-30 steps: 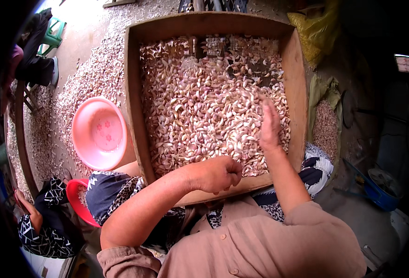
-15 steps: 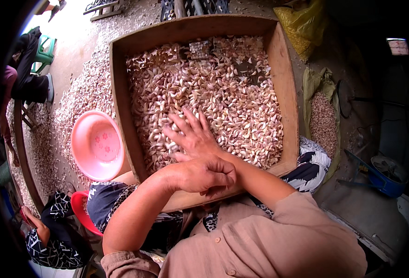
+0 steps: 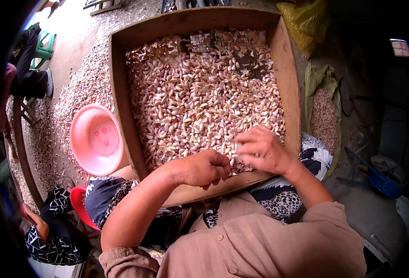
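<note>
A wooden tray (image 3: 285,92) with a mesh bottom rests across my lap, spread with loose garlic cloves (image 3: 199,99). My left hand (image 3: 202,169) hangs over the tray's near edge, closed with the fingers curled down. Whatever it may hold is hidden beneath the knuckles. To its right, my right hand (image 3: 262,148) is just above the cloves in the near right part of the tray. Its bent fingers are smeared by motion, so their grip does not show clearly.
A pink basin (image 3: 81,139) stands left of the tray, near a red basin (image 3: 78,208). Cloves and skins litter the floor at left, where other people sit. A yellow sack (image 3: 301,28) and an open sack of garlic (image 3: 325,113) are at right.
My right hand, earlier spread on the cloves left of centre, has moved to the tray's near right, its fingers now bent. My left hand stays closed near the front edge.
</note>
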`<state>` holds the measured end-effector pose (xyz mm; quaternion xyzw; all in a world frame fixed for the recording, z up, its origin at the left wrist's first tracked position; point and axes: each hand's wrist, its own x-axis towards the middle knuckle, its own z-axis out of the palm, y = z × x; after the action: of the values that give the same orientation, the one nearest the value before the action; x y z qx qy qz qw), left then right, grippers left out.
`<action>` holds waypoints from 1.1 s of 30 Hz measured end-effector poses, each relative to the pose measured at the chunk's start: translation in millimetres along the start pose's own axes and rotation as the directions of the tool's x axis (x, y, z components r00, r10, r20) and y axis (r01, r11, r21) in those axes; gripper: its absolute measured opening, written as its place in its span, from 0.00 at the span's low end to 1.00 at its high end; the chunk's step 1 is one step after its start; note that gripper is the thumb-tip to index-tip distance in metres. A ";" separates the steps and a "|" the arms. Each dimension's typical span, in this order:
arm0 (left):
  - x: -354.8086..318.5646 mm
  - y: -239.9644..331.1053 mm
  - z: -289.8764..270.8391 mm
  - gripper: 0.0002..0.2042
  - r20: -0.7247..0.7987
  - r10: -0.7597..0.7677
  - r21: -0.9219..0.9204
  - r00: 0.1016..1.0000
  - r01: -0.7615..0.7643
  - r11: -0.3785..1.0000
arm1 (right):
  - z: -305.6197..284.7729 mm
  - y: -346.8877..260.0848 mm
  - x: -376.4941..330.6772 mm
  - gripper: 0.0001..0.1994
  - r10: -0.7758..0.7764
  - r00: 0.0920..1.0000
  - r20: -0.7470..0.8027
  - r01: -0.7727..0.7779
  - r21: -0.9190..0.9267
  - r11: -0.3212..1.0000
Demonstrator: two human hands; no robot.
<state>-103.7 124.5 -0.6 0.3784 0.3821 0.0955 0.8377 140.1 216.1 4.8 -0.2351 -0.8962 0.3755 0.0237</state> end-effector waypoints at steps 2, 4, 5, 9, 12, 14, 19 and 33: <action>2.1 -0.3 -1.2 0.08 -0.017 0.005 0.015 1.000 -0.005 1.000 | -1.1 14.1 6.0 0.08 0.011 0.979 -0.203 -0.017 -0.030 0.999; 4.1 0.5 -0.9 0.08 -0.044 0.005 0.041 0.999 -0.003 0.999 | 1.4 23.9 22.7 0.06 0.167 0.939 -0.300 -0.176 -0.003 0.984; 5.8 -1.5 -1.1 0.08 -0.055 0.012 0.032 0.998 -0.010 0.999 | 2.1 28.1 31.5 0.05 0.246 0.905 -0.346 -0.257 0.013 0.966; 12.1 -1.4 -4.9 0.09 -0.080 0.035 0.029 0.996 -0.033 0.999 | 10.1 52.1 75.0 0.04 0.151 0.898 -0.413 -0.235 -0.161 0.959; 9.1 2.4 -6.5 0.10 -0.088 0.050 0.020 0.995 -0.048 0.999 | 18.1 63.7 99.4 0.05 0.074 0.914 -0.399 -0.203 -0.292 0.935; 7.5 2.6 -6.1 0.10 -0.096 0.056 0.006 0.994 -0.056 0.998 | 23.5 73.0 109.1 0.07 0.081 0.923 -0.376 -0.210 -0.317 0.925; 6.2 0.5 -5.3 0.10 -0.116 0.064 0.019 0.991 -0.063 0.998 | 17.3 76.6 125.0 0.06 0.091 0.971 -0.219 -0.187 -0.468 0.864; 18.5 -6.9 -9.0 0.10 -0.363 0.049 -0.376 0.930 -0.195 0.906 | 12.0 43.2 101.4 0.03 0.138 0.929 -0.342 -0.198 -0.148 0.969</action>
<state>-98.3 133.0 -19.7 0.1973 0.4701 0.2906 0.8097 64.9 279.0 -46.9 -0.3718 -0.8862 0.2491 0.1195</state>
